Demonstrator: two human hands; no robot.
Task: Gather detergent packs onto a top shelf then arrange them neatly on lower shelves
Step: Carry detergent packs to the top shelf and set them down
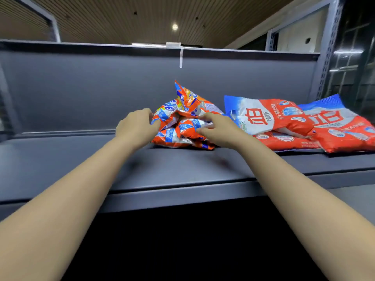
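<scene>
A crumpled heap of small orange, blue and white detergent packs (183,120) lies in the middle of the grey top shelf (182,169). My left hand (136,126) grips the heap's left side with curled fingers. My right hand (218,129) rests on its right side, fingers bent over the packs. To the right, larger red and white detergent bags lie flat: one (269,116) on top of another (288,140), and a third (341,126) at the far right.
The shelf's grey back panel (101,88) rises behind the packs, with a white tag (180,55) hanging from its top edge. A perforated upright post (326,57) stands at the right. Below the shelf edge it is dark.
</scene>
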